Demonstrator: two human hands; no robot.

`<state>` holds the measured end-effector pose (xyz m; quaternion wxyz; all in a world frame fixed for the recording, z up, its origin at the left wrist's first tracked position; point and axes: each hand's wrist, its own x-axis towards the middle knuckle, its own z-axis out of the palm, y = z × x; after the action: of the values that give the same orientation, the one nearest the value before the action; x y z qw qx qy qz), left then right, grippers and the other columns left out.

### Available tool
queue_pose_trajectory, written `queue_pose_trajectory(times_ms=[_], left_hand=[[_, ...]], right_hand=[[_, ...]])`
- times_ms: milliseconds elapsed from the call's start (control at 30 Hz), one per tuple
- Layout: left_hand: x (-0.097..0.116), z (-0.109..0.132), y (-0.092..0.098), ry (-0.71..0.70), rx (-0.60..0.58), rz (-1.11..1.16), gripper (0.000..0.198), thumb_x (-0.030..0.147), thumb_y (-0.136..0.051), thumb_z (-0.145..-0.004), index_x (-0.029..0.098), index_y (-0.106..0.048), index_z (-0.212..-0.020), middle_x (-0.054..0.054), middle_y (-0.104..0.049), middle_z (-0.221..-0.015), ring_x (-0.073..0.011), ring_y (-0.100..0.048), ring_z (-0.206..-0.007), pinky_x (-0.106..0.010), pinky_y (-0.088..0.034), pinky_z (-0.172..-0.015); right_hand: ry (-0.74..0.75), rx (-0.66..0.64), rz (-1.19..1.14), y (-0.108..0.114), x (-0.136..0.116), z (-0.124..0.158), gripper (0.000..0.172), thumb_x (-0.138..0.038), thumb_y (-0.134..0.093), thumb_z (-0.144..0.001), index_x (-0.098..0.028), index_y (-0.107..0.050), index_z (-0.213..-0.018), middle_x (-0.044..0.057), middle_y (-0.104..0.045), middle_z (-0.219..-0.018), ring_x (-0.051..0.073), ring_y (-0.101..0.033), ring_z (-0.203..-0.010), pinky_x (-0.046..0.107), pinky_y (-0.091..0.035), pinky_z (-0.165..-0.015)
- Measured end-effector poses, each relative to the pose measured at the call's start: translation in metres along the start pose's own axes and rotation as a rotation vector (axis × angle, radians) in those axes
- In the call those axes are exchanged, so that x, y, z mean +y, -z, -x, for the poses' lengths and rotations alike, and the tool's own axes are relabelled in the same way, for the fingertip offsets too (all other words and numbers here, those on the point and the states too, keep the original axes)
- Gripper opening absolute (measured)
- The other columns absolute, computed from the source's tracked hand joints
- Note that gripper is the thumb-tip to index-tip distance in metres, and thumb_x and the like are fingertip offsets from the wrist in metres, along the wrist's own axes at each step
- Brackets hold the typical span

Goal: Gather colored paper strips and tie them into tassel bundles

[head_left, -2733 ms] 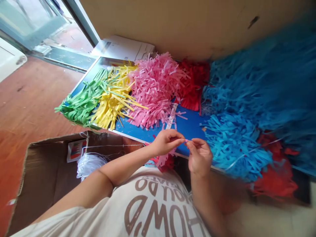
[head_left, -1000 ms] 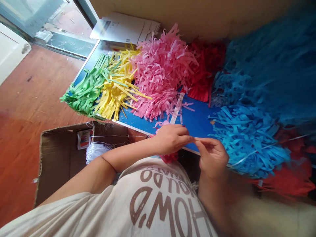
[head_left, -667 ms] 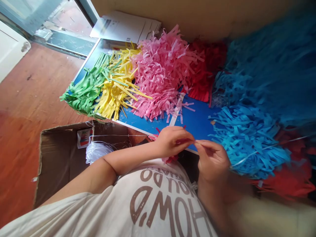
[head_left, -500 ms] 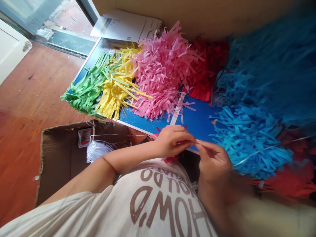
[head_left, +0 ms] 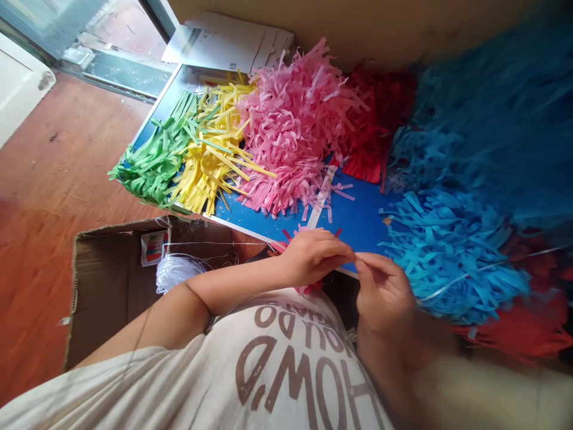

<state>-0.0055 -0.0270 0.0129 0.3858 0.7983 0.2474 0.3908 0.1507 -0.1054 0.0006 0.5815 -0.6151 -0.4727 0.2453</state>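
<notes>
My left hand [head_left: 313, 257] is closed around a bundle of pink and red paper fringe [head_left: 304, 289], bits of which stick out above and below the fist. My right hand [head_left: 382, 292] pinches with thumb and forefinger against the left hand's fingertips; what it pinches is too small to make out. Both hands hover at the near edge of a blue board [head_left: 353, 221]. On the board lie heaps of cut paper fringe: green [head_left: 152, 164], yellow [head_left: 210, 161], pink [head_left: 290, 131], red [head_left: 376, 131] and blue [head_left: 452, 251].
An open cardboard box [head_left: 107, 286] stands on the wooden floor [head_left: 49, 179] at lower left, with a coil of white string [head_left: 176, 270] inside. White papers [head_left: 228, 42] lie at the board's far end beside a tan wall [head_left: 358, 24]. More red fringe [head_left: 514, 328] lies at lower right.
Both hands have stayed together at the board's near edge with only small finger movements. The view has shifted slightly.
</notes>
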Motion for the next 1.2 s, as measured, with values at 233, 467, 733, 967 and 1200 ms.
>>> queue_pose_trajectory(times_ms=[233,467,733,967,1200], left_hand=[[-0.006,-0.003,0.008,-0.019,0.038,-0.036,0.018,0.028,-0.059,-0.097,0.017,-0.070,-0.091,-0.007,-0.076,-0.084,-0.0135,-0.069,-0.076,-0.025,-0.050,-0.075],[-0.007,-0.005,0.009,-0.023,-0.005,-0.066,0.018,0.032,-0.060,-0.096,0.017,-0.069,-0.097,-0.008,-0.076,-0.090,-0.0164,-0.070,-0.084,-0.029,-0.048,-0.080],[0.002,-0.018,0.007,-0.038,-0.136,-0.082,0.016,0.029,-0.056,-0.099,0.019,-0.067,-0.094,-0.001,-0.075,-0.086,-0.0116,-0.068,-0.078,-0.030,-0.040,-0.090],[0.000,-0.016,-0.006,-0.135,0.030,-0.218,0.021,0.033,-0.056,-0.099,0.024,-0.072,-0.090,-0.001,-0.079,-0.093,-0.0129,-0.072,-0.091,-0.034,-0.036,-0.105],[-0.001,-0.019,-0.012,-0.200,0.074,-0.254,0.015,0.028,-0.059,-0.097,0.023,-0.072,-0.091,0.001,-0.079,-0.090,-0.0108,-0.073,-0.083,-0.035,-0.033,-0.112]], right_hand=[[-0.070,-0.011,-0.071,-0.002,0.003,0.000,0.015,-0.026,-0.077,-0.081,-0.022,-0.069,-0.094,0.003,-0.075,-0.087,0.017,-0.072,-0.079,0.032,-0.060,-0.075],[-0.012,-0.116,-0.021,0.005,0.010,-0.005,0.003,-0.023,-0.069,-0.088,-0.023,-0.072,-0.088,0.003,-0.075,-0.089,0.018,-0.070,-0.084,0.033,-0.058,-0.079],[0.113,-0.139,0.030,0.018,0.004,-0.010,0.006,-0.018,-0.063,-0.091,-0.022,-0.066,-0.088,0.002,-0.069,-0.085,0.016,-0.067,-0.084,0.029,-0.056,-0.075],[0.082,-0.059,0.067,0.018,-0.001,-0.003,0.003,-0.022,-0.063,-0.092,-0.022,-0.066,-0.092,0.005,-0.074,-0.096,0.017,-0.071,-0.092,0.032,-0.059,-0.080],[0.040,-0.056,0.046,0.021,0.006,0.000,0.004,-0.021,-0.064,-0.091,-0.023,-0.068,-0.092,0.004,-0.075,-0.096,0.017,-0.071,-0.090,0.030,-0.059,-0.081]])
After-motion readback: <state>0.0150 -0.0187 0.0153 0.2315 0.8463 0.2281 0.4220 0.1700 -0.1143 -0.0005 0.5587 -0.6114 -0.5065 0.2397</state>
